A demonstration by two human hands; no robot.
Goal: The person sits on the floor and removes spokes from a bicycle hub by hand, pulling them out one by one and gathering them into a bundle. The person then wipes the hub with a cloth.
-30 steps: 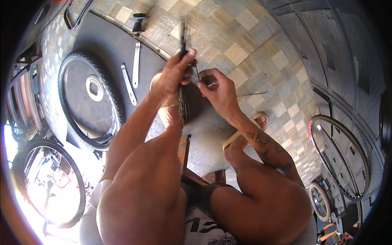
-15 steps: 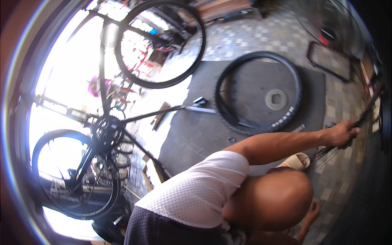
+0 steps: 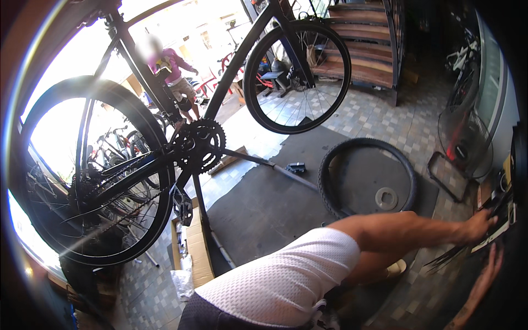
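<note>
My left arm, in a white sleeve, stretches out to the far right. The left hand (image 3: 477, 228) is closed around a bundle of thin black strands (image 3: 444, 257), whose loose ends hang below it. I cannot tell whether they are cables or spokes. Just below, my right hand (image 3: 493, 263) reaches up with its visible fingers stretched out, near a pale strip (image 3: 489, 240) at the picture's edge. What it touches, if anything, is unclear in the shadow. Dark items crowd the wall beside both hands.
A black bicycle (image 3: 234, 60) is held up at left, with stand legs (image 3: 297, 179) reaching across a dark mat (image 3: 258, 206). On it lies a loose tyre (image 3: 412, 165) around a grey disc (image 3: 379, 198). An open cardboard box (image 3: 197, 242), wooden stairs (image 3: 357, 47) and another person (image 3: 175, 61) also show.
The view has swung, bringing the bicycle closer and lower. My left hand has moved down and right with the strands to the wall. My right hand has come up beside it.
</note>
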